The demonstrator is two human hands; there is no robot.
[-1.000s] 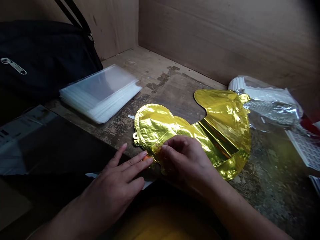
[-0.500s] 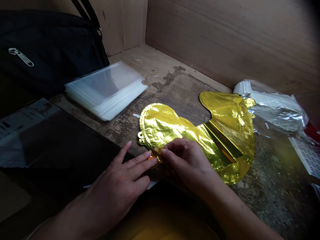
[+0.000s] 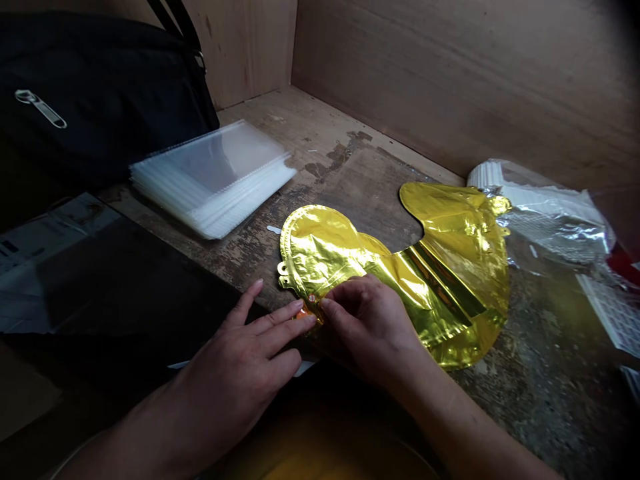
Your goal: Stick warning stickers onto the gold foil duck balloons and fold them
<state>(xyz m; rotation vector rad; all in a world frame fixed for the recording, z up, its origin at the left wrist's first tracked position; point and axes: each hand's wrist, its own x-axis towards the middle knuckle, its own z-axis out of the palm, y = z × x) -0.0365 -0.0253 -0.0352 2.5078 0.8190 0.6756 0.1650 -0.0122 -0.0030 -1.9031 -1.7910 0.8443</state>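
The left hand (image 3: 240, 353), fingers spread and nearly flat, rests its fingertips against a small orange piece (image 3: 303, 315) at the neck of the gold foil balloon (image 3: 450, 267), seemingly bracing it, while the right hand (image 3: 367, 327) pinches the foil, which lies flat on a worn wooden bench (image 3: 360, 193).

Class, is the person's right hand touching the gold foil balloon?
Touching. The head view shows the right hand resting on the gold foil balloon, fingertips on its lower edge.
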